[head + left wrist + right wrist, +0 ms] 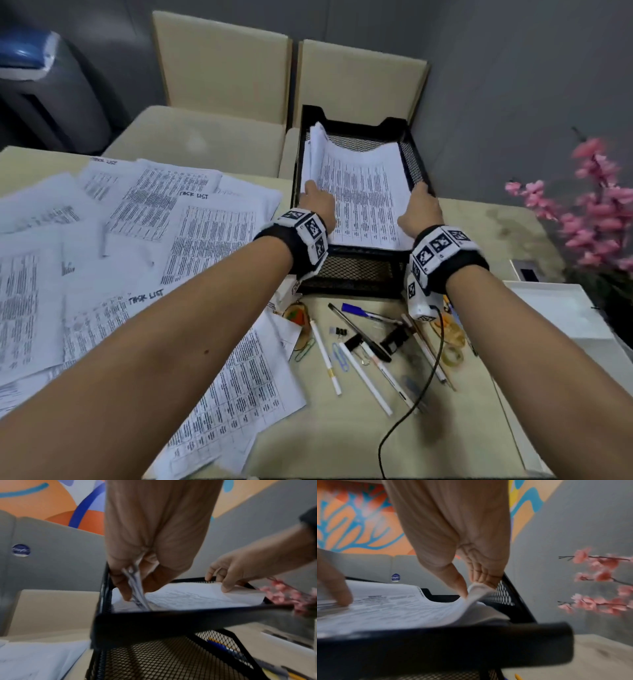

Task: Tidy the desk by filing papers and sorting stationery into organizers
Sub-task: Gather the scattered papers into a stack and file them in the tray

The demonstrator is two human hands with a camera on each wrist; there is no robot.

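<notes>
A black mesh paper tray (pixel 416 161) stands at the desk's far edge, two tiers high. A stack of printed sheets (pixel 363 195) lies in its top tier. My left hand (pixel 317 202) pinches the stack's left edge, which curls upward; the left wrist view shows thumb and fingers round those sheets (pixel 137 588). My right hand (pixel 423 205) pinches the stack's right edge (pixel 479 591) against the tray's side wall (pixel 505 593). Many more printed papers (pixel 137 260) lie scattered over the desk's left half.
Pens (pixel 364 377), paper clips (pixel 339 356), binder clips (pixel 337 331) and tape rolls (pixel 452 337) lie loose below the tray. A white box (pixel 561 311) sits at the right, pink flowers (pixel 596 205) behind it. Beige chairs (pixel 222 85) stand beyond the desk.
</notes>
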